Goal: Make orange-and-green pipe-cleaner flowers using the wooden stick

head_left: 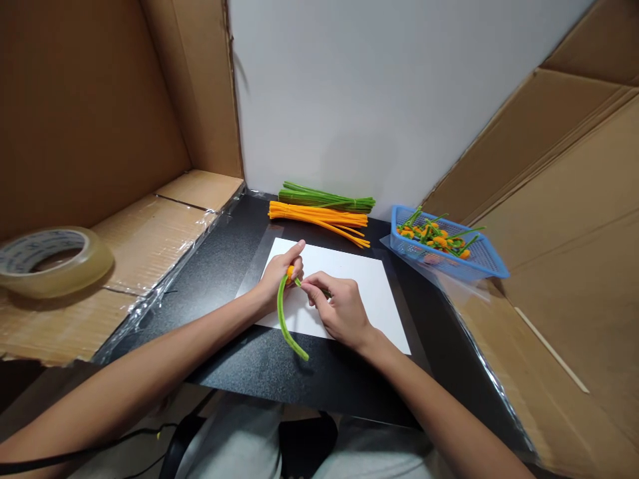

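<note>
My left hand (pixel 282 274) is closed around a small orange coil of pipe cleaner (pixel 290 272), its thumb pointing up and away. From the coil a green pipe cleaner (pixel 283 319) curves down toward me, its end hanging over the near edge of the white paper (pixel 394 313). With thumb and forefinger, my right hand (pixel 339 305) pinches another green stretch just right of the coil. A bit of green shows behind its fingers. Both hands are close together above the paper; how the green winds inside the left fingers is hidden.
Behind the paper lie bundles of orange pipe cleaners (pixel 319 216) and green pipe cleaners (pixel 324 197). A blue basket (pixel 469 269) at the right holds several orange-and-green pieces. A tape roll (pixel 94 263) rests on cardboard at the left. Cardboard walls flank the black table (pixel 210 279).
</note>
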{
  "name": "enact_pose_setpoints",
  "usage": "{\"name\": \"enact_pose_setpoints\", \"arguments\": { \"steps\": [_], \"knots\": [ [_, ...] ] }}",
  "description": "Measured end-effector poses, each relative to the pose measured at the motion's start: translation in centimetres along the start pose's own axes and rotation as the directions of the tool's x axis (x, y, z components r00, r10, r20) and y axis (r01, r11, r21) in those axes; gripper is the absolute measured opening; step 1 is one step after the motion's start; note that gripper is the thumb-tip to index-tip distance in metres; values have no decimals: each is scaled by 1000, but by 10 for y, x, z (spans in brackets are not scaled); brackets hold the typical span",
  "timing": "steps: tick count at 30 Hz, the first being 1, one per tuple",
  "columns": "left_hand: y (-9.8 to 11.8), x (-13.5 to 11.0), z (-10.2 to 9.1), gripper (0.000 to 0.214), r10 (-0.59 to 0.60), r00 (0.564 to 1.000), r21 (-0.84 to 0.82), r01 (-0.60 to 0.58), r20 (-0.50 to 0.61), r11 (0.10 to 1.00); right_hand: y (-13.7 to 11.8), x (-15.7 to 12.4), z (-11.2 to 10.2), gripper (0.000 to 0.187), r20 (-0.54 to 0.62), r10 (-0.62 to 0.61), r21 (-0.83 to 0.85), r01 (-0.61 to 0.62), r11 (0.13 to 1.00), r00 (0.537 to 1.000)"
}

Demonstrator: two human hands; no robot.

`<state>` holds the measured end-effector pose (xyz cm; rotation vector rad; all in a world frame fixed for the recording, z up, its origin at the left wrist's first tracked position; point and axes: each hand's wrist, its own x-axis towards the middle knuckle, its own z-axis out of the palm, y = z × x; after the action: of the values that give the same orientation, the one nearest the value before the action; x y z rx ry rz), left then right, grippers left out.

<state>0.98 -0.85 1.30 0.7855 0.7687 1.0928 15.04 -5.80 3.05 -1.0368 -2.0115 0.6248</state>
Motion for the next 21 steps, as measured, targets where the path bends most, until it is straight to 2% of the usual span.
{"name": "enact_pose_setpoints", "arguments": {
  "steps": [4,8,10,13,15,17,21],
  "knots": [
    [0,1,-2,68,-10,1000,13,10,-2,1000,-1,0,0,19,3,14,54,-14,998,1000],
    [-1,4,-4,67,4,1000,121,-5,6,993,0,2,-2,19,29,55,55,-56,997,998],
    [-2,4,-5,65,41,998,216,-33,-37,976,0,2,-4,17,-48,38,7,-38,999,998],
    [-3,2,-5,63,139,979,374,-74,-151,925,0,3,-8,17,-200,-61,-92,43,995,978],
    [-3,2,-5,63,203,961,462,-95,-190,882,-1,3,-10,17,-167,-87,-130,66,989,982],
    [-3,2,-6,64,225,955,499,-103,-192,861,0,3,-10,14,-87,-58,-129,46,991,995],
    [-4,1,-5,61,173,972,410,-93,-162,907,3,4,-9,11,-16,28,-45,-28,999,999]
  ]
}}
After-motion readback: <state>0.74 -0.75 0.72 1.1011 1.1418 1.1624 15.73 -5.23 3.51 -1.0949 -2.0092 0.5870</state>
